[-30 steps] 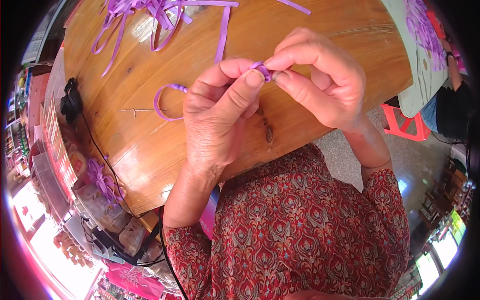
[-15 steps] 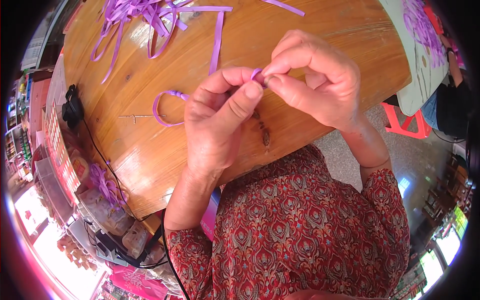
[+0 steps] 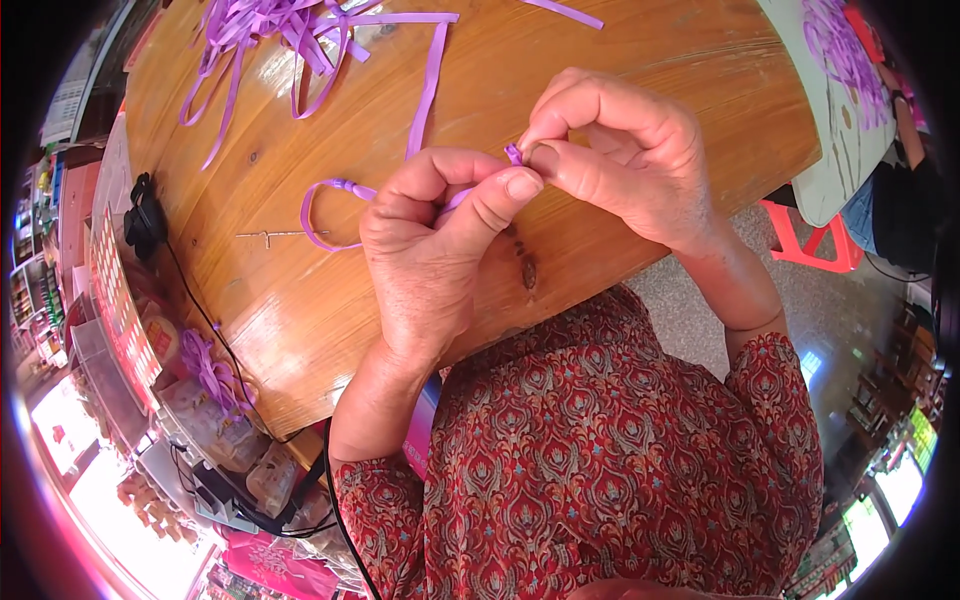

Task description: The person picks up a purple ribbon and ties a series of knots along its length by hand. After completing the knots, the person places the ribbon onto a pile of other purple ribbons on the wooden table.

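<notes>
Above the wooden table, my left hand (image 3: 435,235) pinches a purple ribbon (image 3: 513,154) between thumb and forefinger. A small folded or knotted bit of it sticks up at the fingertips. My right hand (image 3: 625,155) closes thumb and fingers on the same bit from the right, its fingertips almost touching the left thumb. Part of the ribbon shows inside the left palm, and a loop (image 3: 312,215) with a small knot lies on the table left of that hand. Whether the loop belongs to the held ribbon is hidden behind the hand.
A heap of purple ribbons (image 3: 265,35) lies at the far left of the wooden table (image 3: 700,110). A thin metal tool (image 3: 268,235) rests beside the loop. A black cable (image 3: 190,280) runs down the left edge. More ribbons (image 3: 845,60) and a red stool (image 3: 815,240) are at right.
The small ribbon loop between my fingertips has been drawn into a tighter, bunched bit. My right hand has shifted slightly left, and the left thumb reaches further toward it.
</notes>
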`<state>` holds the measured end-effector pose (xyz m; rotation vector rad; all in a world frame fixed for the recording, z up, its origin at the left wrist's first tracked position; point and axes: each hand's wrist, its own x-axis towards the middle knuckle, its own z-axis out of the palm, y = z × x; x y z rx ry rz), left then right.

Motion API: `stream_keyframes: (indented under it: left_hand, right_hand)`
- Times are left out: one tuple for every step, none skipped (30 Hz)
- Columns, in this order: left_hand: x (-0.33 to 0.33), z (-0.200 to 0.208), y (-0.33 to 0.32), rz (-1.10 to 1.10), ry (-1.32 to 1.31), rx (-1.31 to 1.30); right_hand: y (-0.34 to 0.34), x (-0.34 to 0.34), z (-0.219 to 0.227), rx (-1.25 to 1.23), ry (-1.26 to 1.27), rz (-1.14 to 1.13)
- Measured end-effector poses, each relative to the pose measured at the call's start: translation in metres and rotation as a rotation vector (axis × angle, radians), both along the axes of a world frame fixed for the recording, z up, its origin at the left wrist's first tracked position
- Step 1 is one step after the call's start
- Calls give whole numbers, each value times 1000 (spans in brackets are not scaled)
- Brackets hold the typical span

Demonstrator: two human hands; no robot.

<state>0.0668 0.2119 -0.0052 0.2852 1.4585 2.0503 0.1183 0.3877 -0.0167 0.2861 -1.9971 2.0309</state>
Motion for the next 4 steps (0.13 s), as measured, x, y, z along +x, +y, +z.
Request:
stream_keyframes:
  left_hand:
    - [1,0,1,0,1,0]
    - [4,1,4,28,-3,13]
    - [5,1,5,57,-7,25]
    - [5,2,5,50,-18,24]
  right_hand:
    - [0,0,0,0,1,0]
    - [0,1,0,-8,-13,17]
    - [0,1,0,-15,-28,34]
    - [1,1,0,-14,-27,30]
